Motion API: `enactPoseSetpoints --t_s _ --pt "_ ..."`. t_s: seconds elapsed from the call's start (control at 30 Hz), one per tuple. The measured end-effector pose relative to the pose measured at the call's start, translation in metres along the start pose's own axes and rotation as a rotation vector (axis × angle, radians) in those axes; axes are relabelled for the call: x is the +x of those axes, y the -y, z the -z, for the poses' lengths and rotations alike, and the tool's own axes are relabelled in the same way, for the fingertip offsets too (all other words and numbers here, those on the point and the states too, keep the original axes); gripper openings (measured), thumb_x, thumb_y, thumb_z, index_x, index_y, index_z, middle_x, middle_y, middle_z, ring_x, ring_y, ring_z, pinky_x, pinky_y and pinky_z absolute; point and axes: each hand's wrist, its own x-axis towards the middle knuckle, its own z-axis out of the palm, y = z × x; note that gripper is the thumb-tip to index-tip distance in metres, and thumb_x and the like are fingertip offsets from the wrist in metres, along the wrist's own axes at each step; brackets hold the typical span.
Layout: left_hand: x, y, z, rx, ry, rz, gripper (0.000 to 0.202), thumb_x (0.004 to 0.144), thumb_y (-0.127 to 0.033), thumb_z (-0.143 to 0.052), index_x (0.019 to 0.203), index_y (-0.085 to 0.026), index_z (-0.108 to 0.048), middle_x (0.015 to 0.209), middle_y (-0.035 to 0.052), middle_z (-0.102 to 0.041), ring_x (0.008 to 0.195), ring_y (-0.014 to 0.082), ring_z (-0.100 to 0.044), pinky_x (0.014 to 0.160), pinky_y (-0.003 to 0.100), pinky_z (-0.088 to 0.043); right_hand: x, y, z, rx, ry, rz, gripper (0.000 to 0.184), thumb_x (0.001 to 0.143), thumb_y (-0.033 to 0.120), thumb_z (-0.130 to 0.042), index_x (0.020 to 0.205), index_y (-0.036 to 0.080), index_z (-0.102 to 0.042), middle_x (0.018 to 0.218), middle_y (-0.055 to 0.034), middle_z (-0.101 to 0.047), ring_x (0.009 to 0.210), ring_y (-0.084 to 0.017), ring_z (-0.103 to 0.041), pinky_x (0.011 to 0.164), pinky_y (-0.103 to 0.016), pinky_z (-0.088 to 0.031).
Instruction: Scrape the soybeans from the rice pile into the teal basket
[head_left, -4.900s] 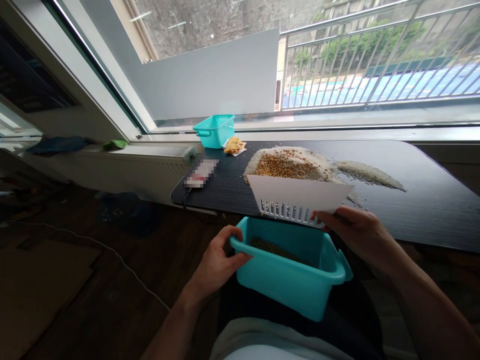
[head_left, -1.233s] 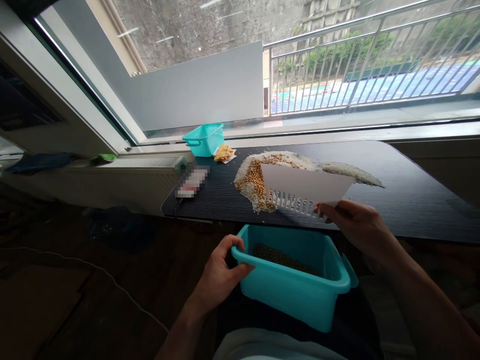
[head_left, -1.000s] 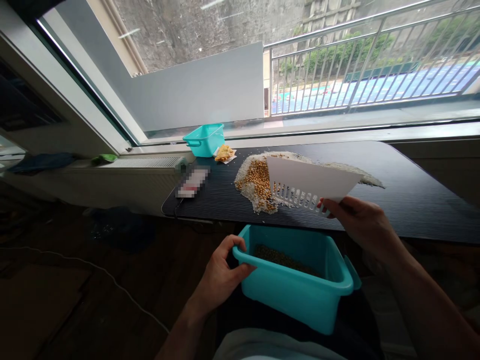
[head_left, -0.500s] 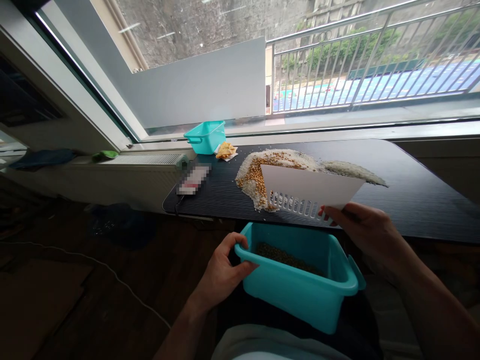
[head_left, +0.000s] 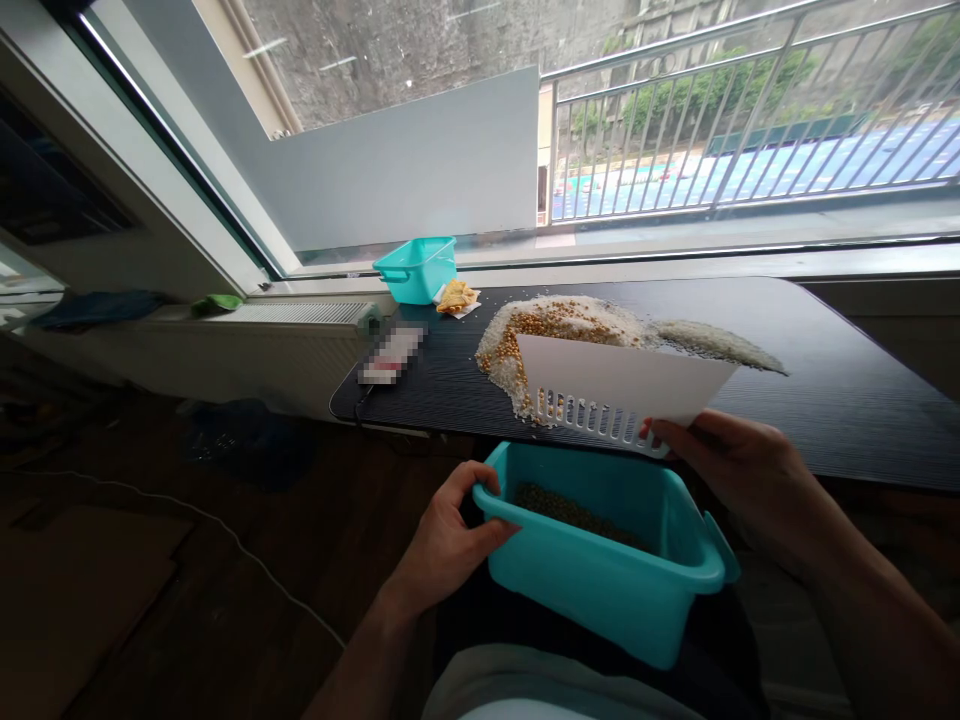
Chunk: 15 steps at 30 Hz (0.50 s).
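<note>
My left hand point(head_left: 452, 535) grips the left rim of a turquoise plastic bin point(head_left: 592, 590) just below the table's front edge. Dark greenish grains point(head_left: 574, 515) cover part of the bin's bottom. My right hand point(head_left: 731, 465) pinches the lower right corner of a white slotted card point(head_left: 626, 380), its row of slots along the lower edge. The card is tilted over the table, hiding part of a mixed heap of white and golden-yellow grains point(head_left: 517, 340). To the right of that heap lies a pile of pale greenish-white grains point(head_left: 712, 342).
A smaller turquoise basket point(head_left: 420, 272) stands at the back left of the dark table point(head_left: 847, 400), beside a crumpled yellow item point(head_left: 457, 297). A blurred flat object point(head_left: 394, 355) with a cable lies near the left edge. Behind is a window ledge point(head_left: 675, 265).
The white card has turned slightly, its slotted end a little lower and farther left. My left hand keeps its grip on the bin. The whole view has shifted slightly.
</note>
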Motion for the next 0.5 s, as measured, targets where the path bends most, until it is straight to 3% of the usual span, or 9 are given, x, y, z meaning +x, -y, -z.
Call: enactPoseSetpoints --t_s 0.3,0.5 --pt "-0.0007 -0.0004 0.0034 -0.003 -0.021 0.006 0.028 0.074 -0.037 -0.078 0.09 -0.022 -0.061 0.081 -0.0047 -0.05 0.076 0.0163 -0.047 0.069 0.025 -0.04 0.0043 0.0007 0.0031 -0.028 0.018 -0.009 0.054 0.073 0.08 -0.075 0.072 0.026 -0.079 0.073 -0.0054 -0.079 0.069 -0.026 -0.07 0.068 -0.038 -0.058" --pt "-0.0015 -0.0016 0.005 0.001 -0.033 0.008 0.029 0.073 -0.038 -0.078 0.09 -0.021 -0.061 0.081 -0.0046 -0.051 0.076 0.0161 -0.048 0.069 0.025 -0.04 0.0049 0.0017 -0.0006 -0.056 0.032 0.0 0.051 0.073 0.077 -0.074 0.072 0.027 -0.081 0.07 -0.0045 -0.078 0.067 -0.025 -0.07 0.063 -0.036 -0.058"
